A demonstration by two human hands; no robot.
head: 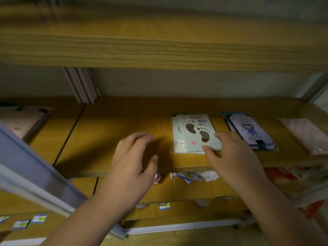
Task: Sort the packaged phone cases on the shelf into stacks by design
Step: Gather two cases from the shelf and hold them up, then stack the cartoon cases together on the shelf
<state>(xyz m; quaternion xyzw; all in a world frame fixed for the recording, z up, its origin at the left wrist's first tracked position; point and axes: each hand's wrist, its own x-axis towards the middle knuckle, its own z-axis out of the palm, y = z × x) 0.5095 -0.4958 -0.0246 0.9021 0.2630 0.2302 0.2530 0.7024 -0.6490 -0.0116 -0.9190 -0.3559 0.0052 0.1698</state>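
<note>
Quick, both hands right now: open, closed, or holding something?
Left hand: open, holding nothing, over the shelf.
Right hand: open, fingertips on the footprint case, not gripping it.

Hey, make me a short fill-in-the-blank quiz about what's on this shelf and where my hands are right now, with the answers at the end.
1. The pale green case pack is printed with two dark ____.
2. The right hand touches that pack's lower ____ corner.
3. The left hand holds ____ over the wooden shelf.
4. The purple case pack lies to the ____ of the green one.

Answers: footprints; right; nothing; right
</note>
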